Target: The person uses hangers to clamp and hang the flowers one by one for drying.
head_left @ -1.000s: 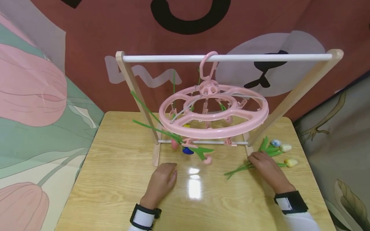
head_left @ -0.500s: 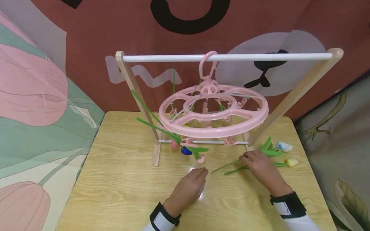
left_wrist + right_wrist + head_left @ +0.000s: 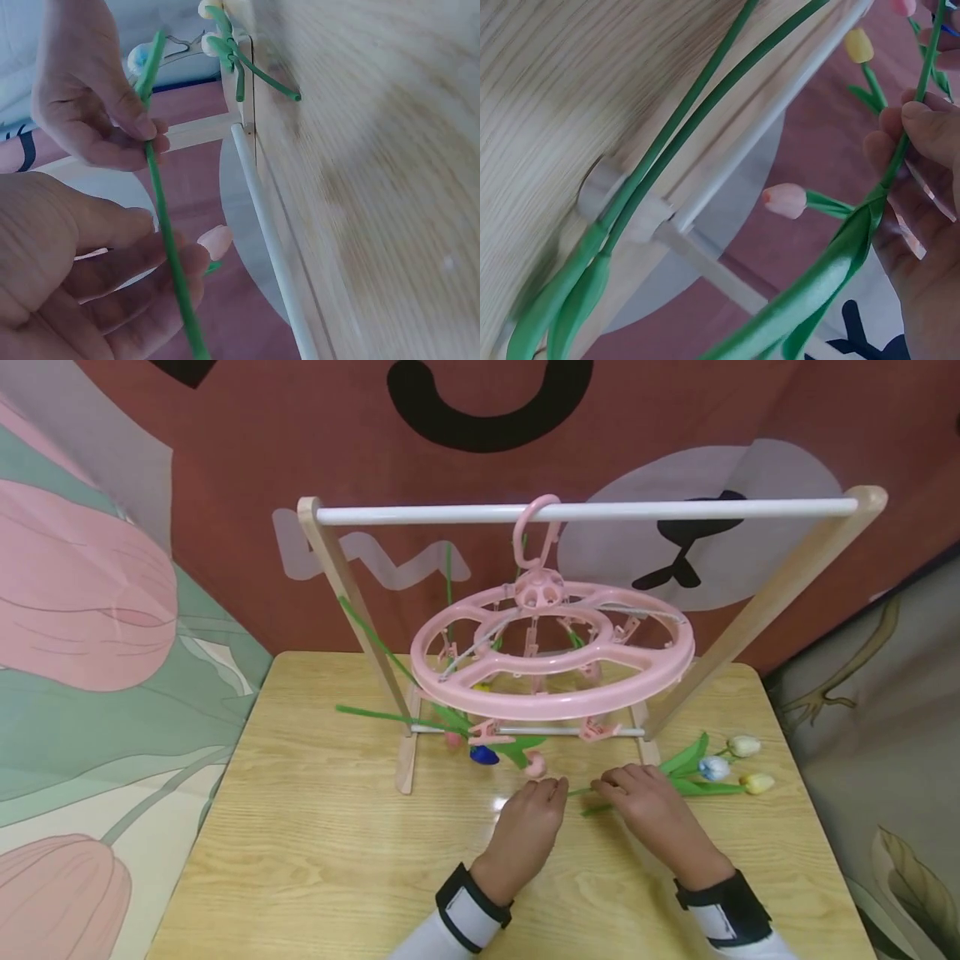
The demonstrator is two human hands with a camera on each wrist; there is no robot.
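Observation:
My right hand (image 3: 609, 787) pinches the green stem (image 3: 581, 792) of a blue artificial tulip (image 3: 712, 767) just above the wooden table (image 3: 300, 827). My left hand (image 3: 551, 789) meets it from the left. In the left wrist view the stem (image 3: 171, 240) lies across the left hand's (image 3: 150, 240) curled fingers with the thumb against it. Higher up, the right hand (image 3: 139, 127) grips the same stem. The right wrist view shows my right hand's fingers (image 3: 911, 124) on the stem (image 3: 896, 157) above its leaf (image 3: 817, 289).
A pink round clip hanger (image 3: 551, 660) hangs from the white bar (image 3: 675, 510) of a wooden rack, with tulips clipped head-down, one pink (image 3: 535, 767), one blue (image 3: 483, 754). A white tulip (image 3: 744, 746) and a yellow tulip (image 3: 757, 783) lie at the table's right. Patterned cloth hangs behind.
My left hand slid right across the table to the stem's end. My right hand lifted the blue tulip off the pile and drew it left toward the middle.

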